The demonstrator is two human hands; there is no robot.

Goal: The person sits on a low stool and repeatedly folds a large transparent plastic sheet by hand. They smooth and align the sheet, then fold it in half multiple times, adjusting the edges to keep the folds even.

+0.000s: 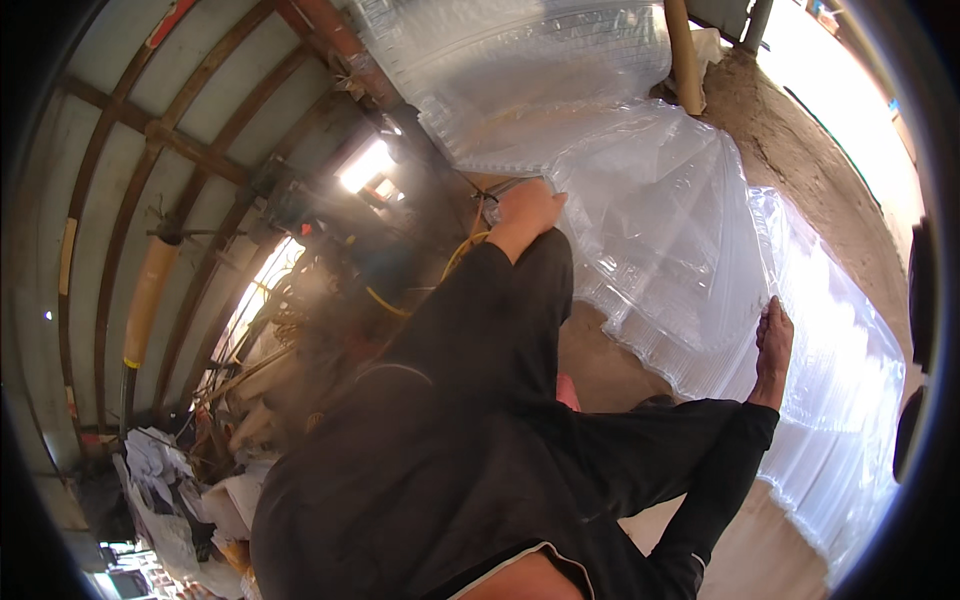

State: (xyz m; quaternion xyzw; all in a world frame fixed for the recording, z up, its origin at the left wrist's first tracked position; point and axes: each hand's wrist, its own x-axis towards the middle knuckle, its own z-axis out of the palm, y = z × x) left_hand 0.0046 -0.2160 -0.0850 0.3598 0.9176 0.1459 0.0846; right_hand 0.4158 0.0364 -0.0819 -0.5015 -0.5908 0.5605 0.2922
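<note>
A large spread of clear plastic film point(645, 217), pleated along its edges, lies before me and over to my right. My right hand point(774, 337) pinches a gathered edge of this film between thumb and fingers. Above my raised knee, my left hand point(529, 206) is curled beside the film's left edge. Its fingertips are turned away, so I cannot tell whether it grips the film. A brighter stretch of pleated film point(832, 360) trails down past my right forearm.
More film point(525, 52) lies stacked or rolled at the top, beside a cardboard tube point(682, 60). Bare earth point(795, 142) runs along the right. Yellow cable point(465, 253) and blurred clutter are at left, near a corrugated wall point(202, 82) with brown bars. White scraps point(154, 465) lie lower left.
</note>
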